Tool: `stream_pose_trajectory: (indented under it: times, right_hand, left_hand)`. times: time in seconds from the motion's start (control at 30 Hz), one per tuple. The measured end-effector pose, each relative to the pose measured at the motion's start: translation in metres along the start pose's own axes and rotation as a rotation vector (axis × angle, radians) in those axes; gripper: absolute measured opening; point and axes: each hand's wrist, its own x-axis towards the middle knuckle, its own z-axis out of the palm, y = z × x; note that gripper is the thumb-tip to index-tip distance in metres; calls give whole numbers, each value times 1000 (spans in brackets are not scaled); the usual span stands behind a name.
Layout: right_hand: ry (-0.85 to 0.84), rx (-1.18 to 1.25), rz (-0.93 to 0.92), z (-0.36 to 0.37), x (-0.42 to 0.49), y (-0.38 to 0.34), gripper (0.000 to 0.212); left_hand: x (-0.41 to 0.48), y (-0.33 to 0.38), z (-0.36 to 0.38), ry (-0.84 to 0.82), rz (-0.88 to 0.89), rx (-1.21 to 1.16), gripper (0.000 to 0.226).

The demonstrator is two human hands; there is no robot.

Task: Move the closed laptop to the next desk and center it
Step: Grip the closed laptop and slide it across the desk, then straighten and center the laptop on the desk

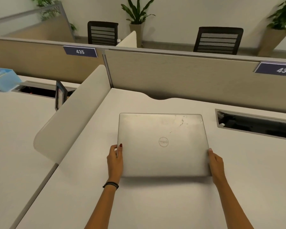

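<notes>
Gripping the closed laptop [162, 144] by its side edges, the left hand [115, 160] and right hand [215, 164] hold it over the white desk [155, 204] labelled 436 [283, 70]. A curved divider [69, 116] separates the neighbouring desk [15, 129]; chairs [218, 40] and potted plants [137, 17] stand beyond the partition [180, 71].

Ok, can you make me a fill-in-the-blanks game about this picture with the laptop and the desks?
1. The laptop has its lid ____.
2. The left hand and the right hand hold it by its two ____.
3. The number sign above this desk reads ____.
4. The wrist with the dark band is the ____ one.

Missing words: closed; sides; 436; left
</notes>
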Motion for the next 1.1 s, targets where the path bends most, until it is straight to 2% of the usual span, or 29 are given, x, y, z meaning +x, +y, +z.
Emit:
stream_pose_trajectory:
  times: [0.1, 0.3, 0.43, 0.53, 0.63, 0.77, 1.1]
  right_hand:
    - [-26, 37, 5, -10, -9, -4, 43]
    - [-38, -34, 29, -88, -35, 16, 47]
    - [8, 14, 67, -133, -53, 27, 47]
    - [90, 12, 97, -163, -67, 47, 58]
    - [167, -10, 111, -193, -80, 72, 77]
    - [238, -17, 120, -229, -95, 84, 51]
    - [324, -87, 90, -281, -96, 116, 36]
  left_hand:
    - [-4, 7, 5, -22, 19, 2, 22]
    - [-48, 15, 36, -175, 33, 63, 28]
    - [-75, 19, 60, -288, 75, 155, 32]
    - [-98, 23, 83, -382, 105, 216, 30]
    - [-121, 21, 107, -448, 123, 291, 31]
    - [-155, 14, 134, -473, 130, 338, 32]
    - [-209, -8, 167, -416, 135, 427, 27]
